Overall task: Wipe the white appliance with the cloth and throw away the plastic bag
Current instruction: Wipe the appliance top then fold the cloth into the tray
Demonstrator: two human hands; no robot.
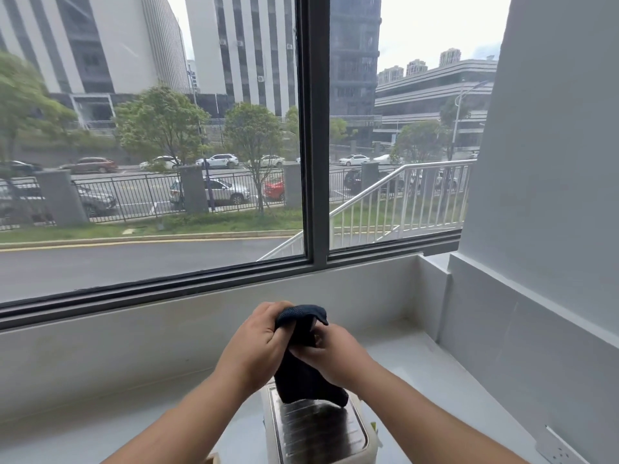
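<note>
Above white appliance (pixel 318 433), both hands (pixel 258 343) gripping dark cloth (pixel 301 370), perhaps touching.

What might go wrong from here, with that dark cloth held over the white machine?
1. The cloth is bunched between the left hand and right hand; wiping like that may miss parts of the white appliance.
2. With neither hand steadying it, the appliance might slide on the smooth counter.

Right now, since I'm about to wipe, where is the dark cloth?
Head view, low centre: the left hand and right hand grip the dark cloth, which hangs over the white appliance below the window.
</note>
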